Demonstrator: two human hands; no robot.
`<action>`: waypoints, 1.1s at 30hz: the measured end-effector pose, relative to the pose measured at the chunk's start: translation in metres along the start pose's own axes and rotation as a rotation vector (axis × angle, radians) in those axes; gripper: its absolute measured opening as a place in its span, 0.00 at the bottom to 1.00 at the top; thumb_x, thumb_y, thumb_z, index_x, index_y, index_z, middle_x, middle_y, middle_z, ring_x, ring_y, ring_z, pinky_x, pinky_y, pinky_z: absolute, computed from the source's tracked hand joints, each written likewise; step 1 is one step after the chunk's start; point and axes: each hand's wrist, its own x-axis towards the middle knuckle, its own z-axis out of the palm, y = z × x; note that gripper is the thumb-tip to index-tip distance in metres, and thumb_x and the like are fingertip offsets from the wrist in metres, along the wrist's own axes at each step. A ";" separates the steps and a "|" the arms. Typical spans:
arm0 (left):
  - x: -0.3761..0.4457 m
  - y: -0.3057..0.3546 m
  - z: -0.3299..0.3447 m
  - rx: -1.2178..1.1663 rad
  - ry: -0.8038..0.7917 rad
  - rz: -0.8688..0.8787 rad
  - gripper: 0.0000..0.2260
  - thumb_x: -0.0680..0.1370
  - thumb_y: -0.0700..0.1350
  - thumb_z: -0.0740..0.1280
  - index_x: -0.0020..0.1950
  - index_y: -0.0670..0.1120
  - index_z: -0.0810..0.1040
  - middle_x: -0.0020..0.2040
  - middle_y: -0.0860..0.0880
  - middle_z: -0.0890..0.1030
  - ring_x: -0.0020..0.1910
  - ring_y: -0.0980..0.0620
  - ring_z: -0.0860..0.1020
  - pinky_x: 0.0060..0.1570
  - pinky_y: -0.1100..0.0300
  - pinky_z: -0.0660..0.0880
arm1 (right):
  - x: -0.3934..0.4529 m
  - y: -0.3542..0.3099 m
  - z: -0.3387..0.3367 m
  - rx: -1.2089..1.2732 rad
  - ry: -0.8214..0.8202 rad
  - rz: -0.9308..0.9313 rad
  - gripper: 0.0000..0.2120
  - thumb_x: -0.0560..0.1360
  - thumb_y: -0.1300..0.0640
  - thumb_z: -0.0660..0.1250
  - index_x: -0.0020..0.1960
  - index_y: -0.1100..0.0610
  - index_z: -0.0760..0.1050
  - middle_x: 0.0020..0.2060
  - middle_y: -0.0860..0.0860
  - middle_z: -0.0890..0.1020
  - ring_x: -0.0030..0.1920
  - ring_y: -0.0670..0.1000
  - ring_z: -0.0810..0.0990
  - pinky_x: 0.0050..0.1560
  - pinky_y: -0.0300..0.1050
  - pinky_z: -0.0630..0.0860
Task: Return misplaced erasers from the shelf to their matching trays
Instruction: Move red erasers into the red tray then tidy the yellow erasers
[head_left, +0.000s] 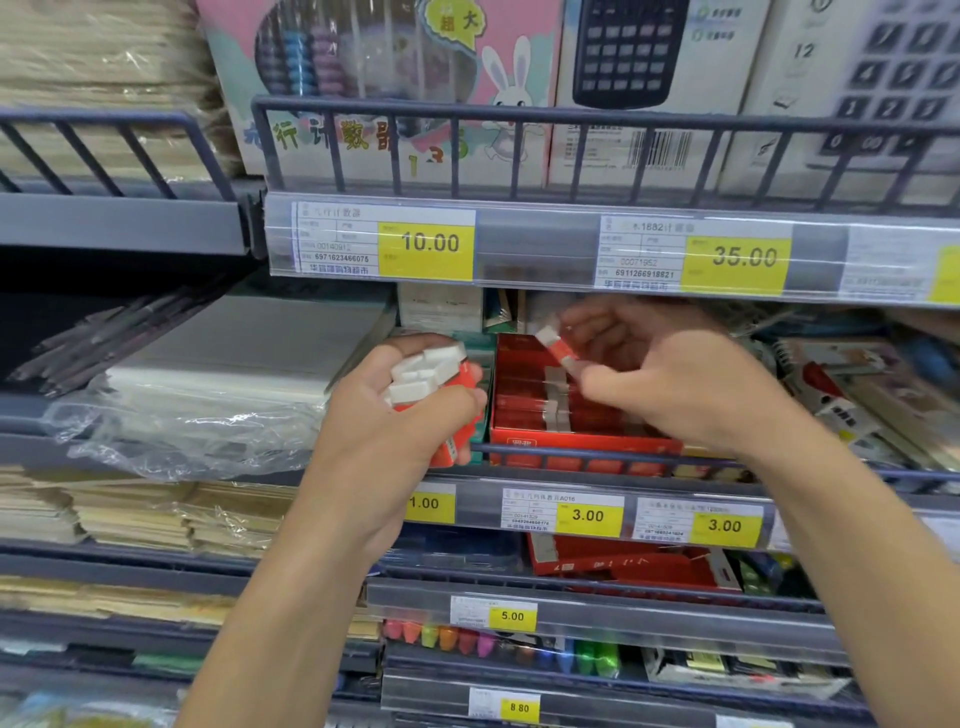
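My left hand (387, 410) grips a bunch of several erasers (431, 379), white blocks in red-orange sleeves, in front of the middle shelf. My right hand (670, 379) pinches a single eraser (558, 345) of the same kind between its fingers, held just above a red tray (566, 441). The tray stands on the shelf and holds rows of matching red-sleeved erasers. A teal tray edge (480, 431) shows between my left hand and the red tray; its contents are hidden.
A dark wire rail (597, 454) runs along the shelf front below the tray. Price tags (589, 517) line the shelf edge. Plastic-wrapped paper (218, 374) lies to the left, mixed stationery packs (857, 400) to the right. The shelf above (519, 244) hangs low over my hands.
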 end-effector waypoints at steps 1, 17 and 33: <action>0.000 0.000 -0.001 0.007 -0.002 0.000 0.14 0.67 0.38 0.76 0.48 0.53 0.86 0.47 0.47 0.88 0.43 0.49 0.85 0.31 0.61 0.77 | 0.003 0.008 -0.009 -0.088 -0.001 0.041 0.14 0.70 0.49 0.74 0.55 0.39 0.79 0.43 0.39 0.84 0.43 0.40 0.82 0.50 0.35 0.78; 0.004 0.004 0.004 0.015 -0.041 -0.006 0.14 0.63 0.41 0.77 0.47 0.53 0.86 0.48 0.45 0.88 0.46 0.45 0.86 0.30 0.61 0.76 | 0.021 0.031 -0.014 -0.529 -0.301 -0.014 0.13 0.74 0.53 0.74 0.58 0.46 0.82 0.53 0.44 0.77 0.51 0.45 0.76 0.56 0.40 0.72; 0.000 0.006 0.009 0.222 -0.205 -0.063 0.16 0.63 0.45 0.77 0.49 0.45 0.81 0.38 0.38 0.83 0.30 0.49 0.78 0.29 0.59 0.74 | -0.005 -0.038 0.006 -0.022 -0.295 -0.302 0.17 0.78 0.60 0.70 0.66 0.50 0.79 0.60 0.43 0.80 0.58 0.43 0.79 0.56 0.39 0.74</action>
